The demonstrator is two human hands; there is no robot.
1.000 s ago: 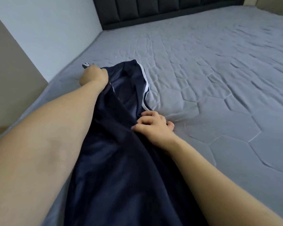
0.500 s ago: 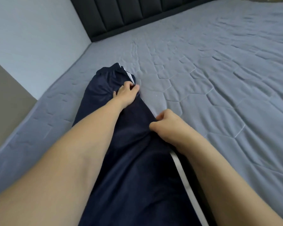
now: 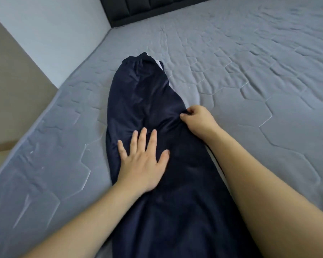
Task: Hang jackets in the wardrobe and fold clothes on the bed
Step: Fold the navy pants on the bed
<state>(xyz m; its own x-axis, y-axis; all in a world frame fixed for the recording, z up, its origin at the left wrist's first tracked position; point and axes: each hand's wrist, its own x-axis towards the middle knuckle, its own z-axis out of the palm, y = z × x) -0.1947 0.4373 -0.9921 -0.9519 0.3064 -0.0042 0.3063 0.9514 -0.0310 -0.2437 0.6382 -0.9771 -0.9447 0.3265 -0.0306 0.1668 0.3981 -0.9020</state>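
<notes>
While left hand (image 3: 142, 164) presses flat, right hand (image 3: 198, 120) pinching trousers (image 3: 147, 94)

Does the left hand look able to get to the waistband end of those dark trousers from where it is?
Probably yes. The left hand lies flat on the trousers, and only bare cloth lies between it and the waistband; the right hand is off to the side.

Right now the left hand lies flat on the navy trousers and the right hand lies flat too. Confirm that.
Not quite: in the head view the right hand pinches the navy trousers at their edge. The left hand does lie flat.
</notes>
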